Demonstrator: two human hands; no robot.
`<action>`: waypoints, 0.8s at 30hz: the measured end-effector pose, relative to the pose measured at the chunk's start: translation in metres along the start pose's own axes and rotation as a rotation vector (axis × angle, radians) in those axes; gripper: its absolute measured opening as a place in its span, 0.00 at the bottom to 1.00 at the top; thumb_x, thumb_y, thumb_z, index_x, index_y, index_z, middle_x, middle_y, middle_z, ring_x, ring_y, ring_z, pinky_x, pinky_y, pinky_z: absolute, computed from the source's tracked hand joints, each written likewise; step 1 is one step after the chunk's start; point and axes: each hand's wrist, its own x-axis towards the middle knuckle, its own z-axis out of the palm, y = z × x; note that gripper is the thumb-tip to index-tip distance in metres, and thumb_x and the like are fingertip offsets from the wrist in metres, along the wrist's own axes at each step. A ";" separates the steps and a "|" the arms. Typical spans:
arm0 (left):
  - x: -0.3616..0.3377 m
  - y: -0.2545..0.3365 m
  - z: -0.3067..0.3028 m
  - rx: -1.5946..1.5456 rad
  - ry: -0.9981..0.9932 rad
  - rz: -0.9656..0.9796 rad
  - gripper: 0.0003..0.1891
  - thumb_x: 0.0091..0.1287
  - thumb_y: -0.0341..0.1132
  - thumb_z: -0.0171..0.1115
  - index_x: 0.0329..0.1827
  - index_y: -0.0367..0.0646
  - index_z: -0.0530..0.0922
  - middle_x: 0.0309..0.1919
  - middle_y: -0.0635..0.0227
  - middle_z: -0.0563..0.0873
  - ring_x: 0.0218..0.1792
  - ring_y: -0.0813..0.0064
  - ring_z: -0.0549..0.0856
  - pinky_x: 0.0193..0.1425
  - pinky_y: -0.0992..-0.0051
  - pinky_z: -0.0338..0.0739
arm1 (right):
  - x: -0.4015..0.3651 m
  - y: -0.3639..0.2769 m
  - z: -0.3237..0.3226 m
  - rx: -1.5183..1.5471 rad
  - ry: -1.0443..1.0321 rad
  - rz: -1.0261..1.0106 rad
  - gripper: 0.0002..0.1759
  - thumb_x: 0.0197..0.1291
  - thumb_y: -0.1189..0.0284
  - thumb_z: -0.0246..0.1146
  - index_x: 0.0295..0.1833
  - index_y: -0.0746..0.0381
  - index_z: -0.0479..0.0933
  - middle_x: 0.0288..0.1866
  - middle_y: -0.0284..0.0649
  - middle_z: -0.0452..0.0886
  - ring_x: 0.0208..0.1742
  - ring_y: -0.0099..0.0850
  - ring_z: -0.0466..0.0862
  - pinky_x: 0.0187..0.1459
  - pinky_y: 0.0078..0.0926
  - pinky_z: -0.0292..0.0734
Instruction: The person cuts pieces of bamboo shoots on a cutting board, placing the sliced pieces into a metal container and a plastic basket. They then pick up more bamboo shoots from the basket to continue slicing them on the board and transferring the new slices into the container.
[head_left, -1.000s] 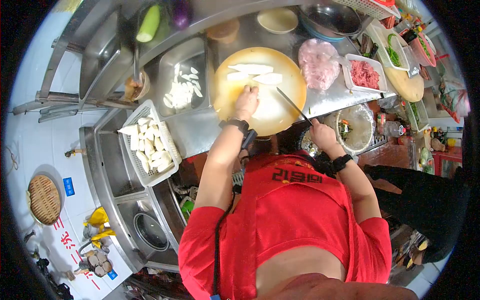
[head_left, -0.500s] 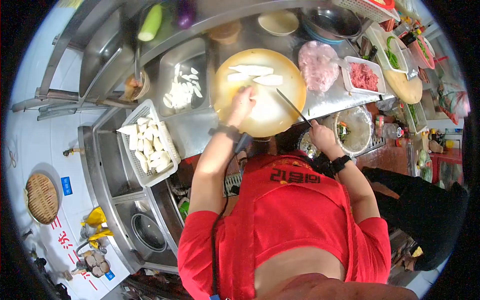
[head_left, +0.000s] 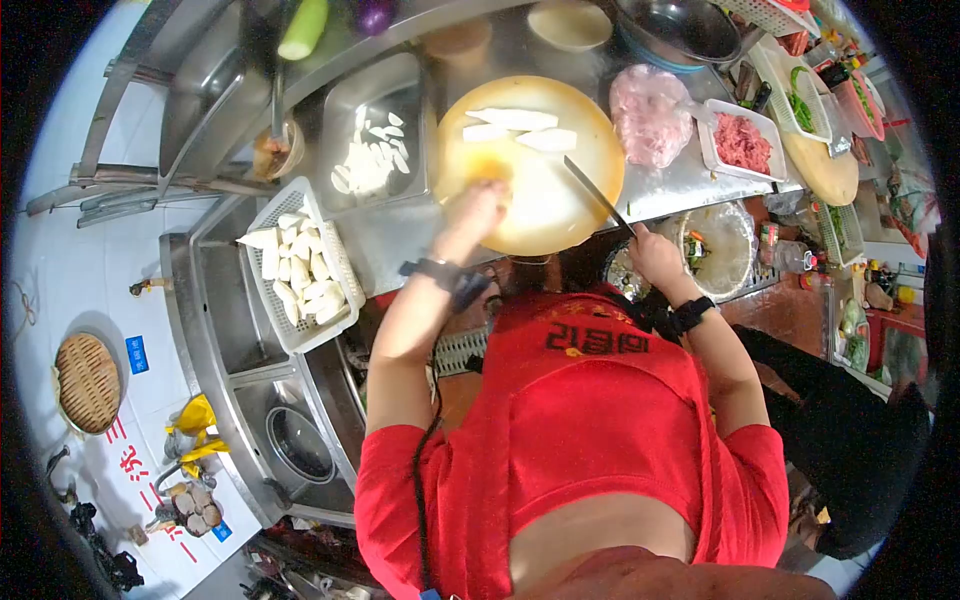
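A round yellowish cutting board [head_left: 560, 215] lies on the steel counter, with a few long white peeled vegetable pieces [head_left: 548, 139] on its far half. My left hand [head_left: 480, 208] is over the board's near left part, its fingers smeared by motion and glare. In my right hand [head_left: 657, 257] is the handle of a kitchen knife [head_left: 597, 193], whose blade reaches across the board's right side. Left of the board, a steel tray [head_left: 405, 200] contains many white cut slices [head_left: 370, 160]. A white plastic basket [head_left: 349, 312] of whole white pieces [head_left: 297, 265] stands at the counter's left end.
Right of the board are a bag of pink meat [head_left: 650, 118] and a white tub of minced meat [head_left: 742, 142]. Behind stand a pale bowl [head_left: 570, 27] and a dark basin [head_left: 680, 32]. A lined bin [head_left: 735, 255] is below right. Steel sinks [head_left: 255, 345] lie left. A dark-clothed person [head_left: 835, 430] is at right.
My left hand has drawn back toward the board's near left edge. The knife stays nearly in place over the board. The whole view has shifted slightly.
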 end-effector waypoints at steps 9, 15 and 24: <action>0.017 0.013 0.055 0.031 0.095 0.016 0.10 0.53 0.32 0.59 0.38 0.43 0.76 0.40 0.57 0.79 0.42 0.55 0.80 0.48 0.61 0.76 | 0.001 -0.004 -0.002 0.019 -0.056 0.065 0.13 0.62 0.65 0.48 0.42 0.65 0.70 0.27 0.54 0.80 0.30 0.51 0.82 0.33 0.49 0.77; 0.025 0.012 0.057 -0.043 0.158 -0.020 0.06 0.53 0.31 0.58 0.33 0.42 0.74 0.33 0.56 0.80 0.37 0.55 0.81 0.45 0.61 0.76 | 0.000 -0.004 -0.001 0.007 -0.040 0.065 0.13 0.62 0.66 0.48 0.42 0.64 0.70 0.27 0.54 0.80 0.30 0.50 0.82 0.32 0.48 0.77; 0.024 -0.035 -0.064 0.016 0.790 -0.225 0.08 0.52 0.29 0.59 0.36 0.44 0.78 0.33 0.62 0.80 0.38 0.61 0.81 0.45 0.65 0.76 | -0.001 -0.002 0.002 0.060 -0.029 0.061 0.14 0.61 0.66 0.49 0.46 0.64 0.71 0.26 0.53 0.80 0.29 0.50 0.82 0.31 0.48 0.77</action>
